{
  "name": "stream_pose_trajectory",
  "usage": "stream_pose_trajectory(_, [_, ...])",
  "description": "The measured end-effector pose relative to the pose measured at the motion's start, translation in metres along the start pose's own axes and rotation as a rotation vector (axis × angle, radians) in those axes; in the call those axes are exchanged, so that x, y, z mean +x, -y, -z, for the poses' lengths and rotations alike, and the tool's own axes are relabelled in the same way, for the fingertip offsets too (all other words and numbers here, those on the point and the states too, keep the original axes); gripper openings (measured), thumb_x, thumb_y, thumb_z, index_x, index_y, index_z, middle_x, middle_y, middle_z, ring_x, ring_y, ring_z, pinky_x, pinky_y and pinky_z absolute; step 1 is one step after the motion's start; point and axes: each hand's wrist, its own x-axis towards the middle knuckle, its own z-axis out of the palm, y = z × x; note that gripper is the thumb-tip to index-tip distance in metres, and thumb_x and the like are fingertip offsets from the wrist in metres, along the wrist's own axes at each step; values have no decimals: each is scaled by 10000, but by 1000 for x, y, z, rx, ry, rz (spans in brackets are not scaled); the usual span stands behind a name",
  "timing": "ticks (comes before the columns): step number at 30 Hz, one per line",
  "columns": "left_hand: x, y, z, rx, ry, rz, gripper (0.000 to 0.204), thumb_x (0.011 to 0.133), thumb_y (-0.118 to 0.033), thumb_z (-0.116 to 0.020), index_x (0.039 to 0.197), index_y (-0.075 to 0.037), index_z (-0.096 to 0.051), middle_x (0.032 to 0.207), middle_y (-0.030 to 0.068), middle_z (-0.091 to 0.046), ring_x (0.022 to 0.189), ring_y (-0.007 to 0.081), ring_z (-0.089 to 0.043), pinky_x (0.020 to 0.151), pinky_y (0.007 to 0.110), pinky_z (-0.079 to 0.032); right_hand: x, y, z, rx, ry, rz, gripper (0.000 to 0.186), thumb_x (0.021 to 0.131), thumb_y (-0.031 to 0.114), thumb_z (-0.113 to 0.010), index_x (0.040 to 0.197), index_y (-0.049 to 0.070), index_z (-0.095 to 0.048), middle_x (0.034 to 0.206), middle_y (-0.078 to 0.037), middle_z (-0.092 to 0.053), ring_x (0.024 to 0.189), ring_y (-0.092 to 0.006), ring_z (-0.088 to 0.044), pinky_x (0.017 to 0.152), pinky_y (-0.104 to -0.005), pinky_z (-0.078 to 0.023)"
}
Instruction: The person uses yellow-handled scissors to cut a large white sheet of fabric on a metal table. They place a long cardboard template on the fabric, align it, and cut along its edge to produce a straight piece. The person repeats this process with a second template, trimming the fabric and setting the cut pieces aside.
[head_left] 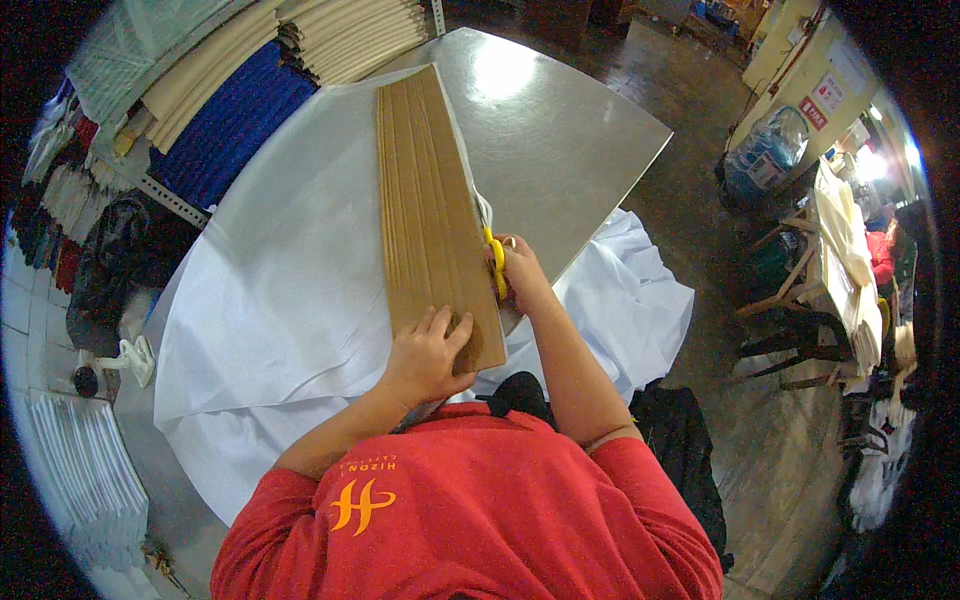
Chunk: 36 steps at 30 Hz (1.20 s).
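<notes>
A long brown cardboard strip (pixel 432 210) lies on white fabric (pixel 290 240) spread over a metal table. My left hand (pixel 430 350) rests flat on the strip's near end, fingers spread, pressing it down. At the strip's right edge, my right hand (pixel 522 272) grips yellow-handled scissors (pixel 496 262). The blades point away from me along the cardboard's edge, where the fabric ends; the hand partly hides the handles. More white fabric (pixel 635 300) hangs in loose folds off the table's right side.
Bare metal tabletop (pixel 560 120) extends beyond the fabric. Folded blue cloth (pixel 235 125) and cream cloth (pixel 350 40) are stacked at the far left. A white clamp-like fixture (pixel 130 362) stands left. Across the floor, to the right, are a blue wrapped container (pixel 765 150) and a cloth-covered table (pixel 845 260).
</notes>
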Motion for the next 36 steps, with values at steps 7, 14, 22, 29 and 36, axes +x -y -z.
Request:
stream_pose_trajectory(7, [11,6,2,-1,-19,-1,748,627,-418,-747,1256,-96,-503,1229,229,-513,1095,389,-556,885,464,-466,21,10,-7,-31,5,26,391,840,218,-647,1161,20,-543,943,-68,-604,827,-152,-560,737,-276,-457])
stream_pose_trajectory(14, [9,7,4,-15,-16,5,754,622,-411,-750,1260,-94,-502,1228,232,-513,1114,387,-545,907,465,-455,24,11,-9,-13,-4,30,379,843,200,-649,1145,-2,-545,960,-67,-613,845,-153,-565,771,-277,-453])
stream_pose_trajectory(22, [8,9,1,-19,-35,-20,772,619,-409,-756,1267,-86,-488,1237,239,-505,1095,394,-555,888,467,-467,38,-2,-6,44,11,38,353,848,185,-655,1127,-3,-549,957,-63,-616,837,-144,-566,765,-270,-453])
stream_pose_trajectory(29, [7,10,-1,-12,-37,-20,762,620,-412,-754,1259,-90,-490,1213,230,-515,1084,392,-566,871,466,-475,34,1,-8,-11,15,62,362,849,170,-663,1142,-8,-548,925,-68,-625,795,-130,-577,725,-258,-464])
stream_pose_trajectory(36, [7,10,0,-3,-31,-25,747,624,-415,-751,1249,-89,-501,1209,227,-519,1101,391,-558,867,462,-476,30,10,-5,-92,14,3,399,833,182,-683,1150,-16,-541,931,-80,-630,782,-138,-584,705,-263,-473])
